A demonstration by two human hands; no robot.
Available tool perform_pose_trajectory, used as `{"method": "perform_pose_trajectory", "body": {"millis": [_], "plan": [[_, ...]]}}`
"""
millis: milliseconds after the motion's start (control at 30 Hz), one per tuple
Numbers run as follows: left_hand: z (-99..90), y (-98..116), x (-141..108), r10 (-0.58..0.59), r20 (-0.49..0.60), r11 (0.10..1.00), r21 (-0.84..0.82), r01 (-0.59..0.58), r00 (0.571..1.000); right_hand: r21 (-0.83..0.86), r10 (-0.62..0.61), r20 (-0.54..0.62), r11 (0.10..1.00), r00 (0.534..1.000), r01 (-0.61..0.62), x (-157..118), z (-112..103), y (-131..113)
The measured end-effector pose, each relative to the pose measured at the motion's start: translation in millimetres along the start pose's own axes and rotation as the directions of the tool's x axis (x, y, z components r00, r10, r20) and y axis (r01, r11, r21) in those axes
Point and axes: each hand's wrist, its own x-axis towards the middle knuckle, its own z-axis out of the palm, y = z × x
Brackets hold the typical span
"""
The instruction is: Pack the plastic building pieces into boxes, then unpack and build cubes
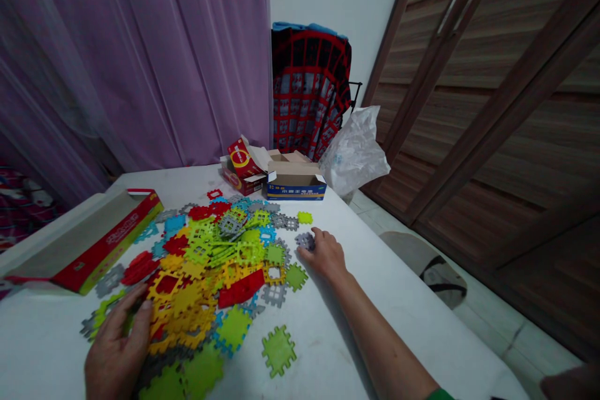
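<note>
pile: interlocking plastic tiles (187, 300), mixed colours, heaped mid-tabletop; yellow bunched near the left hand, lime at centre
progress: looks partial at best; colours only roughly grouped, overlaps throughout
left over: most tiles loose in heap; one green tile (279, 351) apart at near side, small lime tile (304, 217) just beside far right edge
left hand (117, 347): at pile's near left edge, thumb and fingers apart, green between; grip can't tell
right hand (328, 255): thumb and index narrowly spaced at grey tile (304, 240), right of pile; held or only touched, can't tell
surface: white tabletop (328, 331); open red-green box (107, 240) left, blue box (296, 187) and red box (244, 165) at far end
room: purple curtain (187, 56), red-black patterned cloth (304, 87), clear plastic bag (356, 153), wooden wardrobe (492, 100), tiled floor
</note>
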Motion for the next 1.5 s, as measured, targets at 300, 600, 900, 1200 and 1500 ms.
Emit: {"method": "perform_pose_trajectory", "body": {"millis": [300, 600, 900, 1200, 1500], "plan": [[5.5, -3, 2, -0.084, 0.026, 0.994, -0.064, 0.085, 0.996, -0.058, 0.015, -0.095, 0.998, 0.995, -0.02, -9, 11, -7], [5.6, -7, 1, -0.041, 0.002, 0.997, -0.064, 0.041, 0.999, -0.042, 0.009, -0.121, 0.999, 0.993, -0.014, -9, 16, -2], [5.7, -3, 1, -0.067, -0.004, 0.994, -0.09, 0.066, 0.998, 0.012, 0.052, -0.108, 0.999, 0.993, -0.051, -4, -3, 0], [6.5, -2, 3, -0.05, -0.009, 0.992, -0.113, 0.048, 0.999, -0.089, -0.429, 0.094, 0.895, 0.899, 0.436, 68, -12, -51], [12.3, -15, 3, -0.003, -0.023, 0.991, -0.136, -0.001, 1.0, 0.053, -0.384, 0.046, 0.923, 0.922, 0.382, 81, 0, -53]]}}
